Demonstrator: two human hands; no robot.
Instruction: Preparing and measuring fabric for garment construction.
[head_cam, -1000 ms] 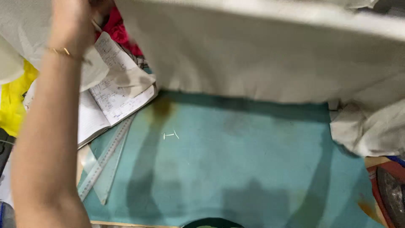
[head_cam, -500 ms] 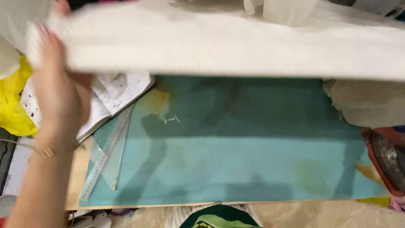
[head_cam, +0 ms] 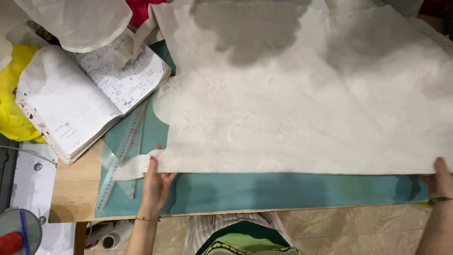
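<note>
Surface: we see a light wooden table (head_cam: 75, 189).
Cover: a teal rectangular mat (head_cam: 283, 191) lies on it.
On the mat: our cream eyelet-patterned cloth (head_cam: 302, 104), a clear plastic ruler (head_cam: 120, 160).
Left: an open lined notebook (head_cam: 80, 99).

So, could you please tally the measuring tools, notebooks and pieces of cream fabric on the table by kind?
Cream eyelet fabric, held by the left hand and right hand: 1
Open notebook: 1
Clear rulers: 2
Total: 4
</note>
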